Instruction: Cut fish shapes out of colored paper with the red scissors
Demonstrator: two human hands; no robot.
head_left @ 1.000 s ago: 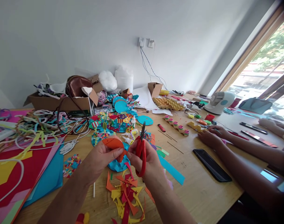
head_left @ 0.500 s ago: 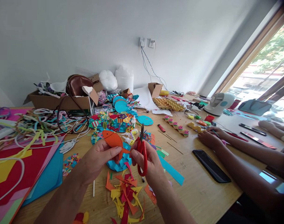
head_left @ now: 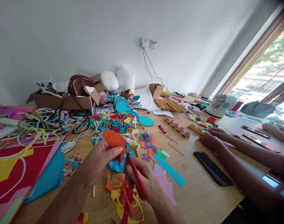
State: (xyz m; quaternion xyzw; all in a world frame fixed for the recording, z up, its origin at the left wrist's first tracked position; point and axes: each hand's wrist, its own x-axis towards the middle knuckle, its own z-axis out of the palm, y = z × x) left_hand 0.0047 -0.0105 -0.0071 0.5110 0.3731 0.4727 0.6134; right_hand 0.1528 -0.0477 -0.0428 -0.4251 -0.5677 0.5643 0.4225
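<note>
An orange paper fish (head_left: 113, 139) with a dark line drawn near its head is pinched in my left hand (head_left: 102, 158). My right hand (head_left: 142, 174) is closed round red-handled scissors (head_left: 140, 183), and their blades point up at the fish's tail. Whether the blades touch the paper I cannot tell. Beneath the hands lies a crinkled blue paper disc (head_left: 117, 165). Orange, yellow and red paper scraps (head_left: 125, 196) are heaped on the table below. A glue bottle (head_left: 133, 143) lies just beyond the scissors.
Coloured paper sheets (head_left: 46, 174) and tangled pipe cleaners (head_left: 32, 124) lie at left, before a cardboard box (head_left: 62, 101). At right are a black phone (head_left: 212, 168) and another person's hands (head_left: 212, 140). A white fan (head_left: 221, 105) stands near the window.
The scissors have swung from pointing upright, away from the paper, to lying with their blades at the fish's tail. My right hand has let go of the tail and moved slightly down.
</note>
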